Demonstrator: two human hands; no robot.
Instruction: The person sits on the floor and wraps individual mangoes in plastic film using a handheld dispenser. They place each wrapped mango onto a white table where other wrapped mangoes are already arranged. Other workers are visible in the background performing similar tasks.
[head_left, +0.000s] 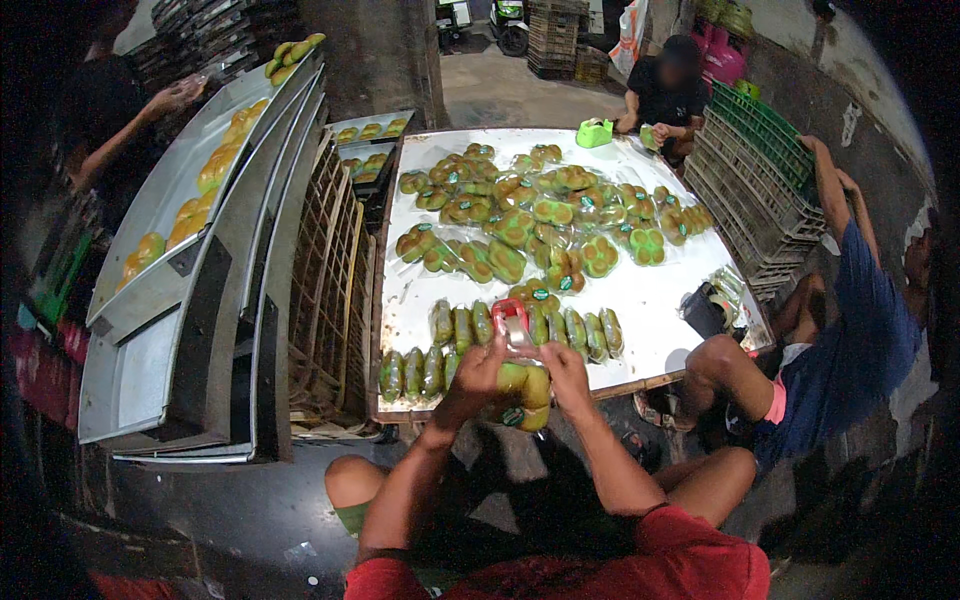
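Observation:
At the table's near edge a clear plastic bag of green-brown bread buns hangs between my two hands. My left hand is closed on the bag's left side, near its top. My right hand grips the opposite side, fingers curled. Just beyond my fingertips stands a red tape dispenser on the white table. Rows of long wrapped buns lie left of my hands, and more wrapped long buns lie to the right of the dispenser.
Many bagged buns cover the table's middle. Tilted metal trays, some with buns, and a brown crate stack stand left. A co-worker sits by a green tape dispenser; another reaches toward stacked crates at right.

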